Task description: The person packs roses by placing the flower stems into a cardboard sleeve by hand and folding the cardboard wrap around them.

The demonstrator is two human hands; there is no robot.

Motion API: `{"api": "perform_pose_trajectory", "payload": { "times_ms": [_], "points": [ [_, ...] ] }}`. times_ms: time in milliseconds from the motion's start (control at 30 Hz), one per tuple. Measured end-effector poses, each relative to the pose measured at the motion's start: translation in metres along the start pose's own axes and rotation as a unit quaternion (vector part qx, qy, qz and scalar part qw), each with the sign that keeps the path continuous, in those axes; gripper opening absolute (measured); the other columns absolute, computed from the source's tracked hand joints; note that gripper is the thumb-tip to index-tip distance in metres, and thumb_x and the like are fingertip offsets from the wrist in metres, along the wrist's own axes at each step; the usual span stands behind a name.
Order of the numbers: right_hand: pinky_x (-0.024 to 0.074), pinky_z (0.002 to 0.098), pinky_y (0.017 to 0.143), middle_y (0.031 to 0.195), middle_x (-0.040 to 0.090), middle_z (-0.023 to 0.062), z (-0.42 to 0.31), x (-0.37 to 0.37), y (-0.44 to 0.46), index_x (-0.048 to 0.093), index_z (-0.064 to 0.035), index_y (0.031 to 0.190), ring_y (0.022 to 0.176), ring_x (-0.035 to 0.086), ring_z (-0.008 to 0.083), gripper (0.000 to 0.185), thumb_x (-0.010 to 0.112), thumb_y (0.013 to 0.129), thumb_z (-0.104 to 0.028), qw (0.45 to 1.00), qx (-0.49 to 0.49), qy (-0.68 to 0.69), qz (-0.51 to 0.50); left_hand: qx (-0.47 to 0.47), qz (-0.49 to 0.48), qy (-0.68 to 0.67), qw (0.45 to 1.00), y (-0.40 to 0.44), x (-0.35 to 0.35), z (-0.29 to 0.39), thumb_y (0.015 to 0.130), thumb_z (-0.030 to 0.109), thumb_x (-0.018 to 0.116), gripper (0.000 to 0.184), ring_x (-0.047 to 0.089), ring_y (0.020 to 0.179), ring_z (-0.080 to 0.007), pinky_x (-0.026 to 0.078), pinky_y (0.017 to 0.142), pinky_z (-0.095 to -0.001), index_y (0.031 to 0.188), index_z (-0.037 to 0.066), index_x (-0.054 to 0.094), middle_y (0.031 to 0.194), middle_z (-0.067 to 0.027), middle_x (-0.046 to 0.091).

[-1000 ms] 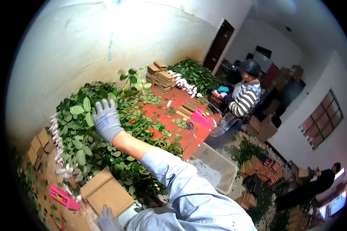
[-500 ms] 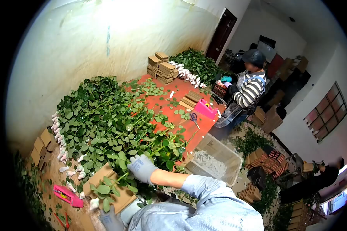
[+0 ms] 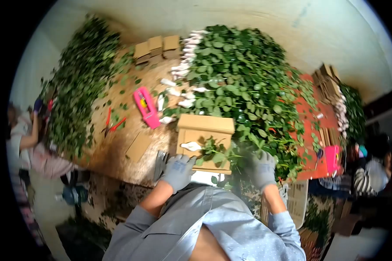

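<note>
A white-wrapped flower bud [image 3: 190, 146] with a leafy stem [image 3: 214, 150] lies across folded brown cardboard [image 3: 207, 124] in front of me. My left hand [image 3: 177, 172], in a grey glove, rests at the cardboard's lower left corner, its fingers stretched out. A dark grey object [image 3: 160, 164] stands just left of it. To the right of the cardboard, my right hand [image 3: 262, 169], gloved too, is beside the stem's end and the leaf pile [image 3: 239, 74]. Motion blurs its fingers, so its hold cannot be made out.
Left of the cardboard lie a pink tool [image 3: 146, 107], red-handled cutters [image 3: 112, 124] and a flat cardboard piece [image 3: 138, 147]. Cardboard stacks [image 3: 157, 47] stand at the back. Another pink tool [image 3: 332, 160] lies right. Co-workers stand at both sides, and a plastic crate [image 3: 297, 202] is below right.
My view has swung left and down over the cardboard. My right hand has drawn back from the leaf pile. The bud and stem now lie flat across the cardboard, and my left hand shows more fully.
</note>
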State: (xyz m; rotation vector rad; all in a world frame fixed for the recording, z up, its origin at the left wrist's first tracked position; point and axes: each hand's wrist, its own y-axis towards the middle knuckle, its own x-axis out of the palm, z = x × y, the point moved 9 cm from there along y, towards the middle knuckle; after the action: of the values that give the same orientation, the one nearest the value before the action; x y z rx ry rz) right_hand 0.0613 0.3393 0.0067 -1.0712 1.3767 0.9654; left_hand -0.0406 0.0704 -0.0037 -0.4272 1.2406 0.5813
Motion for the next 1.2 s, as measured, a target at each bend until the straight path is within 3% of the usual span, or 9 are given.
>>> {"api": "perform_pose_trajectory", "payload": {
  "times_ms": [100,167,333,567,667,800,933,1000,1200],
  "points": [
    [0.0385,0.0543,0.105,0.132,0.057,0.0226,-0.013,-0.025,-0.008,0.062,-0.0173,0.138,0.125,0.051,0.0415,0.064,0.082,0.079,-0.032,0.998,-0.026,-0.042,0.038,-0.033,-0.031,-0.023,0.999,0.002,0.005,-0.004,0.088,0.032,0.071,0.05,0.059,0.106,-0.0302,0.046,0.09,-0.0447,0.132,0.009,0.066,0.107,-0.0104,0.064],
    [0.0436,0.0539,0.098,0.125,0.061,0.0209,-0.017,-0.028,-0.01,0.063,-0.0157,0.135,0.117,0.057,0.0411,0.054,0.076,0.085,-0.034,0.996,0.004,-0.018,-0.083,-0.03,-0.04,-0.006,0.999,0.003,0.007,-0.003,0.089,0.032,0.071,0.05,0.059,0.107,-0.0296,0.047,0.09,-0.0447,0.133,0.01,0.066,0.108,-0.0099,0.064],
    [0.0499,0.0495,0.08,0.111,0.067,0.0147,-0.031,-0.04,0.012,0.064,-0.0138,0.126,0.103,0.065,0.0368,0.041,0.068,0.093,-0.036,0.986,0.009,-0.109,-0.123,-0.033,-0.084,-0.002,0.996,0.003,0.012,-0.005,0.088,0.032,0.071,0.051,0.059,0.107,-0.0293,0.046,0.09,-0.0448,0.133,0.009,0.065,0.11,-0.0098,0.064],
    [0.0525,0.0494,0.085,0.119,0.068,0.0162,0.01,-0.004,0.021,0.049,-0.017,0.151,0.109,0.066,0.0344,0.063,0.065,0.097,-0.043,0.951,0.058,-0.25,-0.173,-0.023,-0.027,-0.036,0.999,0.001,0.006,-0.005,0.086,0.027,0.071,0.048,0.059,0.105,-0.0291,0.045,0.089,-0.0465,0.13,0.009,0.066,0.11,-0.0088,0.063],
    [0.0542,0.0485,0.081,0.114,0.072,0.0156,0.018,-0.008,0.018,0.047,-0.0145,0.154,0.102,0.071,0.0325,0.063,0.06,0.099,-0.044,0.937,0.136,-0.187,-0.261,-0.026,-0.039,-0.036,0.998,0.002,0.009,-0.005,0.085,0.025,0.07,0.049,0.059,0.104,-0.0288,0.045,0.089,-0.0465,0.131,0.008,0.065,0.109,-0.009,0.062],
    [0.0562,0.0484,0.078,0.1,0.075,0.0177,0.005,-0.036,0.02,0.043,-0.0111,0.156,0.09,0.074,0.034,0.065,0.056,0.101,-0.045,0.96,0.141,-0.108,-0.217,-0.03,-0.059,-0.038,0.997,0.004,0.009,-0.005,0.086,0.026,0.07,0.048,0.058,0.104,-0.0286,0.044,0.088,-0.0461,0.13,0.008,0.065,0.11,-0.0093,0.062],
    [0.0567,0.0442,0.072,0.096,0.073,0.0171,-0.058,-0.106,0.035,0.065,-0.0103,0.131,0.085,0.072,0.0347,0.038,0.07,0.095,-0.023,0.982,-0.008,0.185,0.018,-0.026,-0.048,-0.028,0.998,0.002,0.01,-0.006,0.086,0.026,0.069,0.048,0.058,0.104,-0.0284,0.044,0.087,-0.0457,0.13,0.008,0.065,0.11,-0.0094,0.062],
    [0.0566,0.0418,0.069,0.09,0.07,0.0155,-0.101,-0.128,0.05,0.07,-0.0107,0.118,0.081,0.071,0.034,0.026,0.073,0.092,-0.015,0.976,-0.087,0.169,0.103,-0.023,-0.053,-0.025,0.998,0.003,0.011,-0.005,0.087,0.026,0.069,0.048,0.058,0.104,-0.0286,0.044,0.088,-0.0457,0.131,0.008,0.064,0.11,-0.0095,0.062],
    [0.0571,0.0439,0.072,0.101,0.068,0.0145,-0.172,-0.001,0.109,0.059,-0.0106,0.12,0.088,0.071,0.033,0.032,0.067,0.096,-0.03,0.983,-0.166,-0.027,-0.073,-0.03,-0.056,-0.04,0.997,0.004,0.004,-0.007,0.086,0.024,0.069,0.045,0.058,0.106,-0.029,0.044,0.088,-0.046,0.128,0.008,0.065,0.11,-0.0093,0.063]
  ]
}}
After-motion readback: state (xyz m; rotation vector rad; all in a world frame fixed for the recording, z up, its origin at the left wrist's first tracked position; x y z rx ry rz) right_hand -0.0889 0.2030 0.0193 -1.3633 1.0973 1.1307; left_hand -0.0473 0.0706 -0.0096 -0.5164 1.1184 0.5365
